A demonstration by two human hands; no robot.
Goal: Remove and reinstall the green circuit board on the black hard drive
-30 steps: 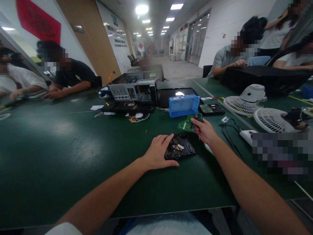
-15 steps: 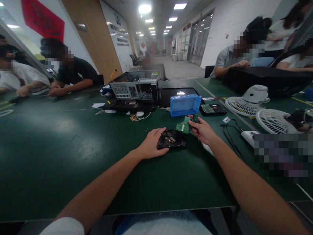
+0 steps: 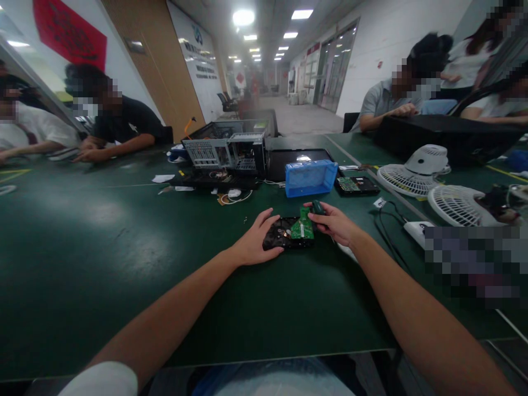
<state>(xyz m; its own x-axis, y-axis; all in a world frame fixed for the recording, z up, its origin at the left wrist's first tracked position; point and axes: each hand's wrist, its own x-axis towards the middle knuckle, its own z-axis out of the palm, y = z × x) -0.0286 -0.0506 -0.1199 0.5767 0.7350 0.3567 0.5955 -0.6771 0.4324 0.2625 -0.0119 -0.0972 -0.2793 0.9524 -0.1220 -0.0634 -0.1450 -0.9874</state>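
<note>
A black hard drive (image 3: 275,235) lies on the green table, its left end between the thumb and fingers of my left hand (image 3: 256,240). Over the drive's right half is a green circuit board (image 3: 303,225). My right hand (image 3: 330,221) pinches the board's upper right edge and also holds a dark green tool (image 3: 318,207), its far end hidden. Whether the board rests on the drive or hovers just above it, I cannot tell. A few tiny pieces (image 3: 245,220) lie left of the drive.
Behind the drive stand a blue bin (image 3: 311,179) and an open computer case (image 3: 225,151). Another drive (image 3: 357,186) lies to the right, near white fan parts (image 3: 404,179) and a power strip (image 3: 418,233). People sit on both sides.
My right hand has moved left and brought the green board down over the right half of the drive. My left hand's fingers have spread a little, still at the drive's left end.
</note>
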